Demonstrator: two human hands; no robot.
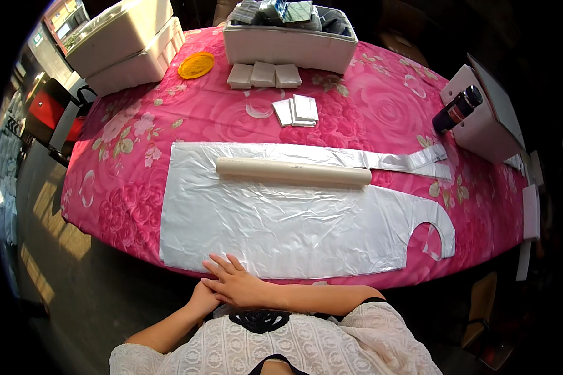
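A stack of thin, shiny silvery-white plastic aprons [231, 225] lies flat along the near side of the table, its neck loop at the right and ties at the upper right. Across its upper part rests a beige plastic pipe [294, 172]. My right hand [239, 284] is open, fingers spread, next to the sheet's near edge and lying over my left hand [202, 301]. The left fingers are mostly hidden under the right hand. Beyond the pipe lie small folded white packets [297, 110], with another row of packets [264, 75] behind them.
The table has a pink floral cloth [125, 181]. At the back stand a foam box [288, 47] full of packaged items and stacked foam boxes [131, 47]. A yellow plastic disc [196, 65] lies between them. A dark bottle [456, 109] leans near a white carton [485, 125] at right.
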